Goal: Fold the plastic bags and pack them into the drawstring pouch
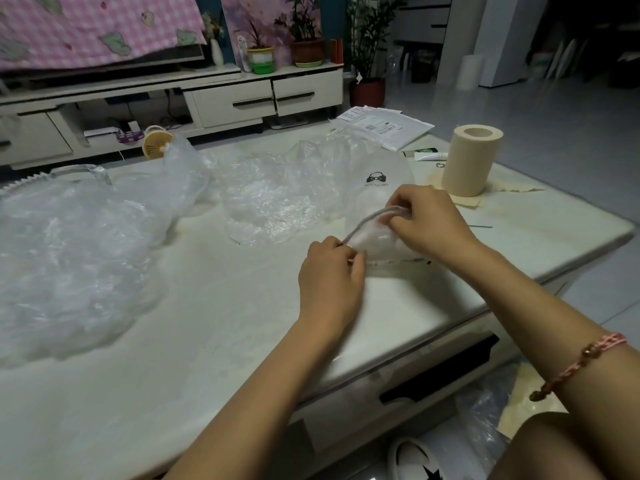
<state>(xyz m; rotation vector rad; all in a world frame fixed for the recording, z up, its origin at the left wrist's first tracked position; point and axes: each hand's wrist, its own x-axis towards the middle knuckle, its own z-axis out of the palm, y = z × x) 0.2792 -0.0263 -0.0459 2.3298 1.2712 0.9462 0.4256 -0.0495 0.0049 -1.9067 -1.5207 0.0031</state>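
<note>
White pouch (pixel 381 168) lies between left hand (pixel 329 275) and right hand (pixel 427 216), both pinching its cord (pixel 364 221).

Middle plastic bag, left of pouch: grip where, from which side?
Likely pinch a raised crumple of the middle plastic bag from above, on its near right side: it lies loose and flattish on the table, so edges give little grip. The left hand is nearest, but it and the right hand hold the pouch.
</note>
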